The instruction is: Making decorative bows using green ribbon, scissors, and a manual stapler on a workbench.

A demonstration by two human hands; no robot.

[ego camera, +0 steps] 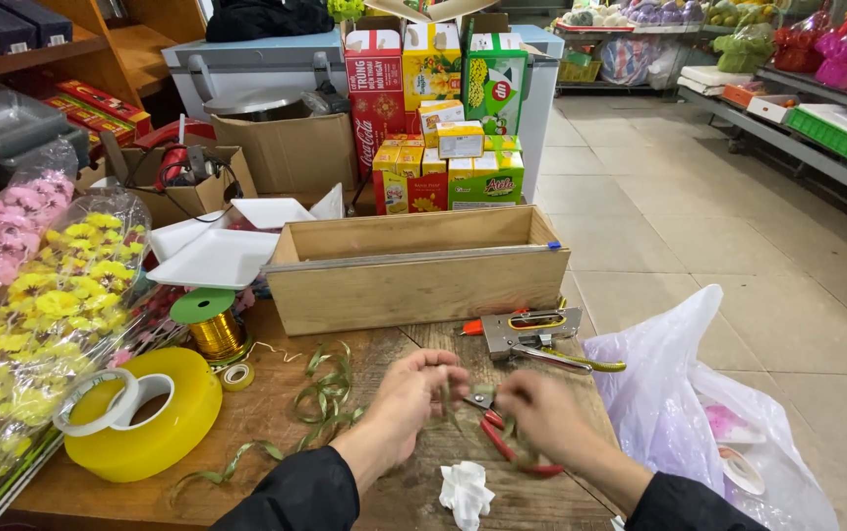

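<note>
My left hand [413, 393] and my right hand [539, 408] are close together over a wooden table [276, 433], both pinching a strip of green ribbon [325, 393] that trails in curls to the left. Red-handled scissors [502, 442] lie on the table under my right hand. The hands are blurred. A grey staple gun [531, 332] lies just beyond them, in front of a long open wooden box [413, 265].
A big yellow tape roll [143, 418], a small tape roll [237, 375] and a gold wire spool [215, 329] sit at left beside wrapped artificial flowers [40, 315]. White trays [212, 258], cartons, a crumpled tissue [466, 492] and a white plastic bag [679, 393] surround the work spot.
</note>
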